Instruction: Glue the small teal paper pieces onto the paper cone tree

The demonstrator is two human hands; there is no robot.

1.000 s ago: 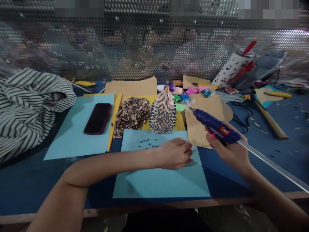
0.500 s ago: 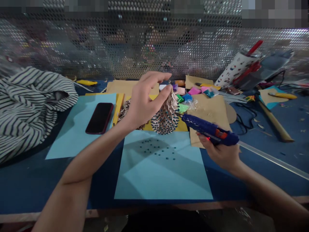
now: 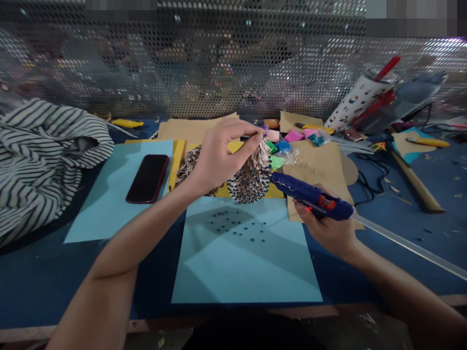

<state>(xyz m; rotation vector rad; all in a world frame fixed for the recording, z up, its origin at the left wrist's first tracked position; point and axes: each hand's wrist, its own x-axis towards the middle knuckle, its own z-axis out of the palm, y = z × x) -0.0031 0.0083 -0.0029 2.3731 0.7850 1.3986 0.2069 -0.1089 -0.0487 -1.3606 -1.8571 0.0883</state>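
Note:
My left hand pinches the tip of a cone-shaped ornament, covered in pale scale-like pieces with small dark teal dots over its lower part. The ornament hangs upright above a light blue sheet of paper. Wrapped round the handle of a blue hot glue gun is my right hand. A long clear glue stick sticks out of the gun's back, and a red light glows near my fingers. The nozzle meets the ornament's right side. Several small teal beads lie scattered on the sheet.
Left stand a phone on another blue sheet and a striped cloth. Behind the ornament lie colourful packets and a pile of pale brown pieces. A patterned tumbler leans at back right, with a wooden-handled tool nearby.
My left fingers have closed onto the ornament's tip. The glue gun has shifted slightly left, its nozzle now further over the ornament's side.

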